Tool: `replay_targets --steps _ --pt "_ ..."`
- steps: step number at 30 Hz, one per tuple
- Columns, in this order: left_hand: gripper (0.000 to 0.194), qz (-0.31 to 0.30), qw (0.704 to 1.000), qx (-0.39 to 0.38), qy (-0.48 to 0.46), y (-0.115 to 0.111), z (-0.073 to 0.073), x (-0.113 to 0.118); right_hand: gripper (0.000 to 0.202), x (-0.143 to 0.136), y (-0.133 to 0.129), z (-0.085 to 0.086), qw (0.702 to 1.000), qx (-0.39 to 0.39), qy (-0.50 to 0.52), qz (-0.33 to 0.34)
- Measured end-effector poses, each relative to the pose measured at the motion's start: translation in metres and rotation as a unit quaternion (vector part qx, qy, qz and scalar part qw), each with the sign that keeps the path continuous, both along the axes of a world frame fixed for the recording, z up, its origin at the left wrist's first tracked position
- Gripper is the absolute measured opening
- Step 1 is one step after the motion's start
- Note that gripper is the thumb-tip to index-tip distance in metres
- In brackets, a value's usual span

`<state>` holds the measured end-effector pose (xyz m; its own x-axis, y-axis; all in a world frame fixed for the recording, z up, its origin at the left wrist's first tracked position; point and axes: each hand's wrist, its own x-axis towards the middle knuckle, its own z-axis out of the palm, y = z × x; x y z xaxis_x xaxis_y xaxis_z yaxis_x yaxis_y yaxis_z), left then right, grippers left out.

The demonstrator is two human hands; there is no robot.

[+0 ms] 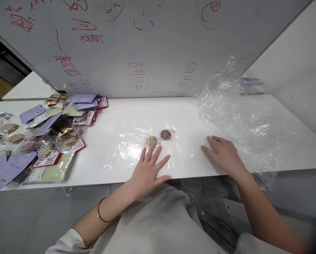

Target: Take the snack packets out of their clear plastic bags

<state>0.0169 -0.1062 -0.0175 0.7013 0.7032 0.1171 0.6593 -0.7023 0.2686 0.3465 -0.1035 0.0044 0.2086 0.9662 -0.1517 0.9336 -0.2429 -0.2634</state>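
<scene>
Two small wrapped pieces lie side by side near the middle of the white table, a pale one (152, 140) and a dark brown one (165, 134). Clear plastic film (121, 150) is spread flat around them. My left hand (148, 173) rests palm down with fingers spread, its fingertips at the near edge of the pale piece. To the right, my right hand (222, 155) is over the table with its thumb apart from the fingers and nothing visible in it. It is beside a crumpled heap of clear plastic film (242, 116).
Many packets, including a purple one (32, 113) and a green one (56, 169), are piled on the left. A whiteboard (163, 46) with red writing stands behind the white table (136, 113). Film hangs over the front edge at right.
</scene>
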Motion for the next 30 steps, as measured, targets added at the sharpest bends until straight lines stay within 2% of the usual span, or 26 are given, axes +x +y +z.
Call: replay_targets --steps 2,5,7,10,12,14,15,16,19,20,22,25,28,30 --pt "0.063 -0.012 1.000 -0.016 0.014 0.010 -0.001 -0.009 0.071 0.001 0.000 0.001 0.995 -0.004 0.009 0.104" --pt "0.056 -0.052 0.997 -0.048 0.028 0.031 0.008 -0.034 0.073 0.005 -0.001 -0.001 0.969 0.000 0.015 0.247" --pt "0.053 -0.087 0.993 -0.070 0.043 0.047 0.016 -0.051 0.081 0.006 -0.005 -0.003 0.953 -0.011 0.013 0.302" --pt "0.045 -0.111 0.989 -0.087 0.049 0.066 0.027 -0.069 0.086 0.000 -0.015 -0.004 0.939 -0.014 0.011 0.344" --pt "0.040 -0.079 0.994 -0.062 0.033 0.069 0.033 -0.070 0.084 -0.010 -0.023 -0.003 0.933 0.003 0.004 0.359" --pt "0.039 -0.041 0.999 -0.018 0.010 0.062 0.036 -0.061 0.077 -0.025 -0.028 -0.002 0.932 0.022 -0.003 0.363" --pt "0.042 -0.044 0.999 -0.005 0.001 0.055 0.036 -0.053 0.072 -0.035 -0.030 -0.002 0.933 0.033 -0.007 0.358" --pt "0.050 -0.062 0.998 -0.003 -0.005 0.045 0.035 -0.043 0.068 -0.045 -0.031 -0.003 0.936 0.044 -0.011 0.350" --pt "0.094 -0.140 0.989 -0.042 -0.007 0.017 0.022 -0.011 0.063 -0.076 -0.031 -0.003 0.943 0.075 -0.016 0.324" --pt "0.096 -0.142 0.989 -0.046 -0.005 0.011 0.017 -0.003 0.063 -0.083 -0.030 -0.002 0.944 0.081 -0.013 0.319" --pt "0.081 -0.123 0.992 -0.039 -0.010 0.004 0.008 0.007 0.063 -0.087 -0.024 0.003 0.943 0.076 0.007 0.324" --pt "0.043 -0.112 0.992 -0.048 -0.030 0.010 0.007 -0.001 0.057 -0.073 -0.007 0.019 0.934 0.020 0.089 0.346" --pt "0.034 -0.141 0.983 -0.102 -0.061 0.024 0.018 -0.026 0.052 -0.065 0.023 0.032 0.943 0.006 0.127 0.307" --pt "0.032 -0.167 0.972 -0.147 -0.081 0.032 0.025 -0.043 0.057 -0.079 0.047 0.034 0.959 0.030 0.108 0.261"
